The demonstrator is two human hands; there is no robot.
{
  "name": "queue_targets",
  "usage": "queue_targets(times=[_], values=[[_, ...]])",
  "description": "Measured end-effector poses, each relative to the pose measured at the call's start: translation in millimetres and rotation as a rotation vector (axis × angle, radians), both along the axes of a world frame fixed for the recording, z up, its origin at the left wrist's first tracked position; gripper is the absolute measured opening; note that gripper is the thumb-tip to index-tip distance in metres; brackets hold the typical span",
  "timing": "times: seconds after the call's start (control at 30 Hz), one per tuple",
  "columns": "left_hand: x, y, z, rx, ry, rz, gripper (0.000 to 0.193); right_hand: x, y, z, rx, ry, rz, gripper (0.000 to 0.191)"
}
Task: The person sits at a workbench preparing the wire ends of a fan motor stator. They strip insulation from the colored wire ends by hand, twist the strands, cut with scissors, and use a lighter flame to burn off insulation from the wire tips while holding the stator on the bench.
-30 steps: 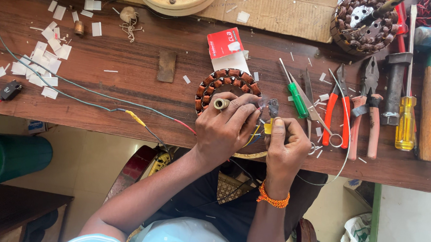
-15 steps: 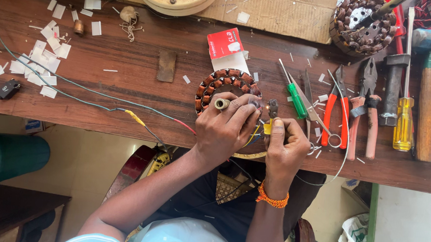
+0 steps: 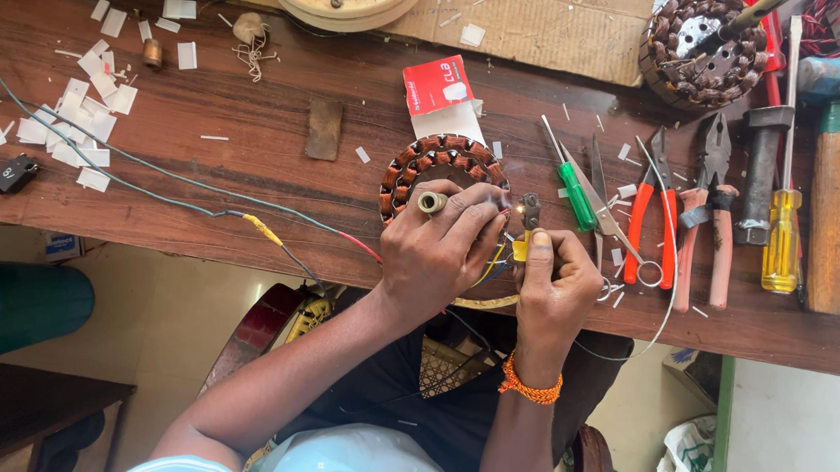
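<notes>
Holding steady since a second earlier, left hand (image 3: 438, 252) stayed clamped over the copper-wound stator (image 3: 443, 169) at bench edge; right hand (image 3: 553, 288) kept small yellow-handled pliers (image 3: 525, 228) pinched, tips just beside the winding. No visible progress. Beyond lay scissors (image 3: 601, 213), red pliers (image 3: 653, 207).

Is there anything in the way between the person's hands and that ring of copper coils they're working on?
Nothing visible. The left hand already rests on the coil ring, and the right hand holds a small yellow-handled tool beside it.

Two wound stators (image 3: 446, 170) – two pliers (image 3: 652, 221), two screwdrivers (image 3: 784, 239), one hammer (image 3: 833, 174), one scissors (image 3: 602, 203)
</notes>
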State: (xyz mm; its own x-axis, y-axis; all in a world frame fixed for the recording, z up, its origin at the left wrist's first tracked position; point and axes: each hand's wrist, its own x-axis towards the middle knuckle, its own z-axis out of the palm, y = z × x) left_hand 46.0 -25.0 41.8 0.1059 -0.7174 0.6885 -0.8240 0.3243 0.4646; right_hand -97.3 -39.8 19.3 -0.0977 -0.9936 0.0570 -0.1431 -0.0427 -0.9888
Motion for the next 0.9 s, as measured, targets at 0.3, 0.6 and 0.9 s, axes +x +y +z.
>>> queue_targets(times=[0.3,0.6,0.9], values=[[-0.2,-0.3,-2.6,-0.001,-0.019,0.015,0.014,-0.4,-0.3,-0.2,-0.003,-0.007,0.007,0.024],[1.2,0.7,-1.3,0.007,-0.018,-0.009,0.015,-1.5,0.5,-1.9,-0.008,-0.013,0.007,0.024],[-0.4,0.4,0.0,0.002,0.004,0.020,0.013,-2.6,-0.4,-2.6,-0.041,0.039,0.013,0.023]])
